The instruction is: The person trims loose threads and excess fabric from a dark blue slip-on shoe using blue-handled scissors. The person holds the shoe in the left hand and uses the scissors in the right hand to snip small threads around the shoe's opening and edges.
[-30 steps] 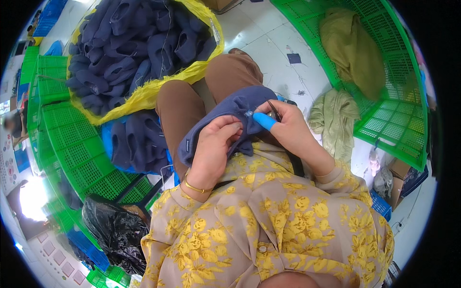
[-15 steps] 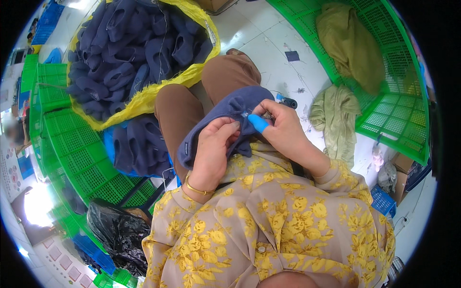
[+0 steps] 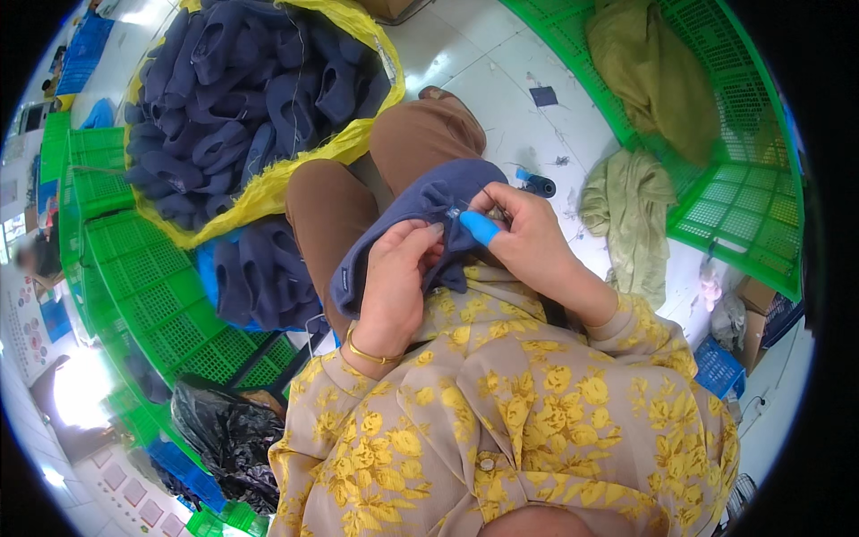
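Observation:
A navy soft cloth piece (image 3: pixel 380 237) with a gathered, bow-like knot (image 3: pixel 436 199) lies across my lap. It looks sewn, with a small label near its lower left edge. My left hand (image 3: pixel 394 273), a gold bangle at its wrist, pinches the cloth just below the knot. Opposite it, my right hand (image 3: pixel 528 234) has its fingers closed on the cloth at the knot's right side. A bright blue cover wraps the right thumb (image 3: pixel 480 227). Between the fingertips shows a tiny pale, shiny bit, too small to name.
A yellow sack (image 3: pixel 380 121) full of similar navy pieces stands ahead on the left, with more in a blue bag (image 3: pixel 208 268) below it. Green crates (image 3: pixel 148 277) line the left. At right are another green crate (image 3: pixel 752 233), olive cloth (image 3: pixel 631 219) and a dark spool-like cylinder (image 3: pixel 540 185).
The view has shifted very slightly. Both hands keep nearly the same pinching pose on the navy cloth.

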Demonstrator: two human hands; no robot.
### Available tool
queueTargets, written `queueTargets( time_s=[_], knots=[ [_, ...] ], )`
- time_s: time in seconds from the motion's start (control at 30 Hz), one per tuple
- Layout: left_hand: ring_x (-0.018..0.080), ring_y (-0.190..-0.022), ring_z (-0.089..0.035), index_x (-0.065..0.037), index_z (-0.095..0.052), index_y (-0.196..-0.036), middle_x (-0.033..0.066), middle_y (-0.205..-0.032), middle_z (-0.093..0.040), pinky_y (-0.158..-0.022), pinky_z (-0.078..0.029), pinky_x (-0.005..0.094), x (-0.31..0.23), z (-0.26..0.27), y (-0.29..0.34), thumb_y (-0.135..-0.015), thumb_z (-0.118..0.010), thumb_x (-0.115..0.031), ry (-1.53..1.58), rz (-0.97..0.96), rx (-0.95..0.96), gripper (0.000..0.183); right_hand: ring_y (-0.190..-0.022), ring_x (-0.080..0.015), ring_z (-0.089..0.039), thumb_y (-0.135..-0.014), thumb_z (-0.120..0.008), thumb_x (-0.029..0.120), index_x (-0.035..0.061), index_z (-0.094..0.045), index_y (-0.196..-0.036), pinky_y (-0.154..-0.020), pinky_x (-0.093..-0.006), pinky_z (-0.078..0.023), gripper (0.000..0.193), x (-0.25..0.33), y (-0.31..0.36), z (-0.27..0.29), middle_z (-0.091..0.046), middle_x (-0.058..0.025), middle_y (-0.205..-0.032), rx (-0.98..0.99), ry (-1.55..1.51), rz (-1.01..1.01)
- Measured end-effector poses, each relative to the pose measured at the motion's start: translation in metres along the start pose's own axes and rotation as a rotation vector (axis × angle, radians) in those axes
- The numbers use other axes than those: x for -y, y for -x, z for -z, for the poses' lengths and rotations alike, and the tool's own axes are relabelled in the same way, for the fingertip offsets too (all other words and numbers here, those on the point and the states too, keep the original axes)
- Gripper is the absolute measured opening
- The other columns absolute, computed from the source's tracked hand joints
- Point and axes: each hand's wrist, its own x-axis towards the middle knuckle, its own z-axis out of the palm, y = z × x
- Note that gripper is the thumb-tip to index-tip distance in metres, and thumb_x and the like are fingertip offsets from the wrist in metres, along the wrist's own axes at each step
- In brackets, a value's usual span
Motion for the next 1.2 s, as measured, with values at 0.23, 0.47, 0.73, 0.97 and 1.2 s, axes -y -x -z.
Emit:
queueTargets(
  time_s=[0.23, 0.47, 0.73, 0.97, 1.2],
  knots=[
    [0.0051, -0.065, -0.046, -0.009, -0.057, -0.077, -0.0034, -0.071, -0.053, -0.062, -0.036, 0.0197, -0.006, -0.015, 0.002, -0.087, -0.072, -0.018, -0.149, -0.036, -0.05, 0.021, -0.059, -0.0221, -0.055, -0.081, -0.067, 0.012, 0.0001, -0.06, -0.086, -0.057, -0.0342, -0.044, 0.014, 0.001, 0.0, -0.003, -0.061, -0.013, -0.071, -0.029, 0.073, 0.038],
    [0.0038, -0.058, -0.04, -0.011, -0.051, -0.07, -0.0048, -0.065, -0.048, -0.054, -0.03, 0.0192, -0.013, -0.032, 0.008, -0.085, -0.074, -0.021, -0.187, -0.023, -0.164, 0.029, -0.061, -0.0279, -0.058, -0.08, -0.068, 0.011, 0.0021, -0.058, -0.085, -0.056, -0.0376, -0.045, 0.014, -0.003, 0.007, -0.012, -0.061, -0.0136, -0.073, -0.088, 0.116, 0.092],
    [0.0052, -0.063, -0.044, -0.01, -0.053, -0.077, -0.0035, -0.07, -0.051, -0.059, -0.035, 0.0211, -0.009, -0.022, 0.007, -0.088, -0.068, -0.014, -0.133, -0.066, -0.103, 0.019, -0.061, -0.0255, -0.058, -0.084, -0.067, 0.012, 0.0032, -0.058, -0.09, -0.057, -0.0363, -0.046, 0.014, -0.009, 0.012, -0.017, -0.06, -0.0111, -0.075, -0.133, 0.134, 0.234],
    [0.005, -0.076, -0.052, -0.003, -0.061, -0.094, -0.0013, -0.087, -0.062, -0.07, -0.042, 0.0202, -0.007, -0.004, 0.008, -0.093, -0.062, -0.011, -0.05, -0.067, 0.1, 0.008, -0.059, -0.0138, -0.048, -0.092, -0.06, 0.01, 0.0036, -0.059, -0.095, -0.057, -0.0305, -0.042, 0.007, -0.016, 0.02, -0.002, -0.057, -0.0072, -0.072, -0.051, -0.181, 0.146],
    [0.0107, -0.091, -0.062, -0.001, -0.061, -0.105, 0.0049, -0.1, -0.068, -0.084, -0.049, 0.0259, -0.007, 0.002, 0.01, -0.096, -0.059, -0.009, -0.002, -0.079, 0.246, 0.012, -0.062, -0.0247, -0.061, -0.082, -0.059, 0.004, 0.0037, -0.065, -0.102, -0.059, -0.0331, -0.047, 0.021, -0.013, 0.029, 0.0, -0.064, -0.0172, -0.077, 0.055, -0.11, 0.08]
  ],
)
